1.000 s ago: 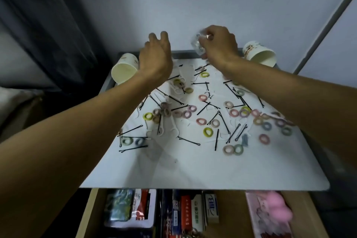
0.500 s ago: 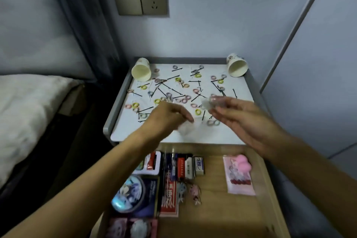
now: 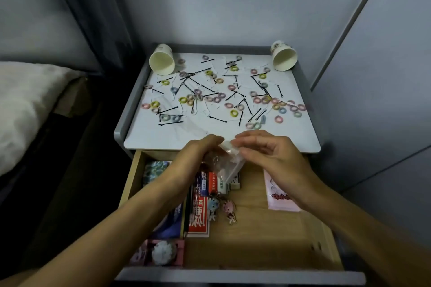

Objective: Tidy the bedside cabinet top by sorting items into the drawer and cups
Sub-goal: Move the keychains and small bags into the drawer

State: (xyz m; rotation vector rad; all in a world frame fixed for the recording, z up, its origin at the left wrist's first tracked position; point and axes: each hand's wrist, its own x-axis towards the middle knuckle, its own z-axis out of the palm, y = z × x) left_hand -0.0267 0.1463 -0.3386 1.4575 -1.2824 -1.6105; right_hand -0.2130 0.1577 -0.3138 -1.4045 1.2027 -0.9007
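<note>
- A clear bag [image 3: 227,163] is pinched between the left hand [image 3: 198,154] and the right hand [image 3: 268,156] — both grips are closed on it.
- It is held over the open drawer [image 3: 268,228], at the front edge of the worktop [image 3: 163,134].
- The worktop is strewn with hair ties [image 3: 234,113] and hairpins [image 3: 218,119].

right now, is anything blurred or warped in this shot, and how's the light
Head view: dim, bluish light, no strong glare. Head view: the wide lens slightly bows the edges of the cabinet top. Head view: left hand and right hand look slightly smeared where they hold the clear bag, whose outline is hard to trace.
</note>
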